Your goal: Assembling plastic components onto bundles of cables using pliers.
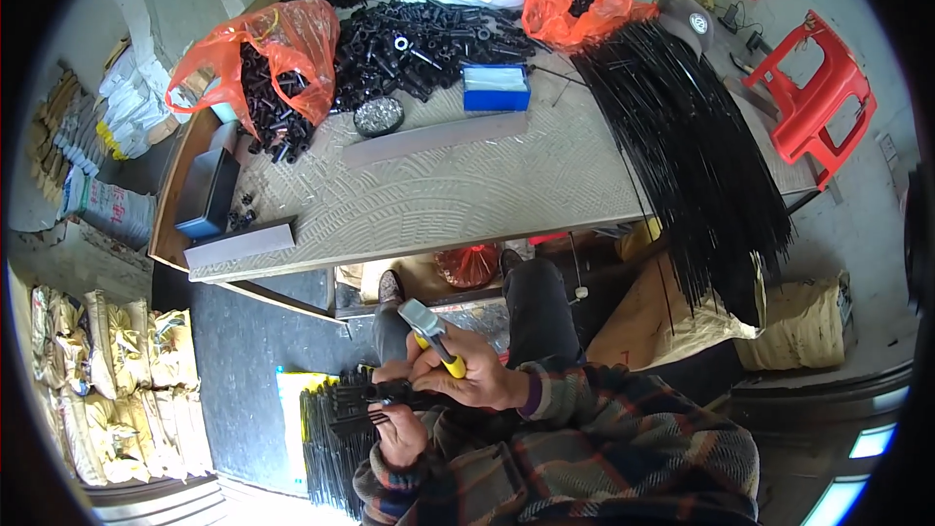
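Observation:
Close to my lap, my right hand (469,372) is closed round a hammer-like tool (423,319) with a pale metal head and a yellow and black handle. Its fingertips also reach a black fitting (392,392) in front of me. Below that fitting, my left hand (401,436) is closed with thin black strips at its fingers; the exact grip is partly hidden. Beside the left hand, a bundle of thin black rods (331,458) stands by a yellow and white sheet.
The table (467,185) bears a heap of black fittings (419,44), orange bags (317,44), a blue box (497,97) and a round tin (378,117). Long black rods (691,156) hang over its right edge. A red stool (818,97) stands right; stacked sacks (117,380) lie left.

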The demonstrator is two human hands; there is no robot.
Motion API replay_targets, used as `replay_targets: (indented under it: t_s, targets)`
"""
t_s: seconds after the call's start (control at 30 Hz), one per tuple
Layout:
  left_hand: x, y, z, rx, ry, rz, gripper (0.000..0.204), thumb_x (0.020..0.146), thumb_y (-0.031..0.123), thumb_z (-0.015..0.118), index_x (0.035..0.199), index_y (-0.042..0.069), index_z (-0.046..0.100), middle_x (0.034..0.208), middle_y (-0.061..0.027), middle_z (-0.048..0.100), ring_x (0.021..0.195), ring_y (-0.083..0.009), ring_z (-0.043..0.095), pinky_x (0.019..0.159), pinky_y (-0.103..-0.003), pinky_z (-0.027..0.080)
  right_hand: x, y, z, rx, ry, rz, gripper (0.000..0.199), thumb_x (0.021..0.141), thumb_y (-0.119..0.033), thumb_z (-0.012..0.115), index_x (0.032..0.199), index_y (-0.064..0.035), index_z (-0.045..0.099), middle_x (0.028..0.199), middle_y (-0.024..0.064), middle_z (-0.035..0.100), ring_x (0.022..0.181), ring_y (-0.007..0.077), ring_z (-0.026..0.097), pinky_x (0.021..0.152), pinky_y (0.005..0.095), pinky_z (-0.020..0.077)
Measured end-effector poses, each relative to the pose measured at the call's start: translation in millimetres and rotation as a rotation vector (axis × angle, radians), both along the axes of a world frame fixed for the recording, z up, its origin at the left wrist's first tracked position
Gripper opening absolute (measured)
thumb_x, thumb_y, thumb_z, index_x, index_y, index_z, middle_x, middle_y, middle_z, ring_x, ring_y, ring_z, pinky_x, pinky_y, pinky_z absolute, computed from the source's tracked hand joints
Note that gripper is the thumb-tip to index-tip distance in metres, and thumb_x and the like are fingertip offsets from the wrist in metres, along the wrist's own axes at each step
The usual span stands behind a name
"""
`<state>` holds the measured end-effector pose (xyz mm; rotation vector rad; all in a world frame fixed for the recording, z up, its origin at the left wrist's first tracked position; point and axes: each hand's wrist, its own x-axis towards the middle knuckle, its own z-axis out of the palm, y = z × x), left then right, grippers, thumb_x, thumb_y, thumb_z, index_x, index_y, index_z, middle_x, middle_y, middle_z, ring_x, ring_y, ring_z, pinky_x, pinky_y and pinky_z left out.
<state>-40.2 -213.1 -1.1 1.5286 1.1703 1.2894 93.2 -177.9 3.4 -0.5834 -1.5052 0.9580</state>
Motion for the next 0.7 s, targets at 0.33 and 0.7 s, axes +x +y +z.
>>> replay_targets:
  t_s: [0.33, 0.7]
  targets:
    - [-44.4, -10.7, -64.5, -0.146, -0.426, 0.101, 0.023, 0.079, -0.007, 0.048, 0.101, -0.004, 0.052, 0.090, -0.0157, 0.061, 0.074, -0.0244, 0.059, 0.069, -0.036, 0.047, 7.5, 15.0, 21.1, 0.259, -0.442, -0.010, 0.038, 0.069, -0.013, 0.072, 0.103, -0.0060, 0.057, 0.106, 0.0151, 0.054, 0.087, 0.0307, 0.059, 0.070, 0.0352, 0.0479]
    - [-26.2, -19.1, -19.3, -0.122, -0.413, 0.055, 0.056, 0.092, 0.050, 0.033, 0.108, -0.002, 0.048, 0.075, -0.0056, 0.054, 0.069, -0.0130, 0.052, 0.065, -0.027, 0.043, 53.4, 16.6, 48.9, 0.715, -1.325, -0.049, 0.019, 0.065, -0.007, 0.062, 0.084, -0.0046, 0.059, 0.097, 0.0088, 0.052, 0.076, 0.0232, 0.055, 0.066, 0.0338, 0.0489]
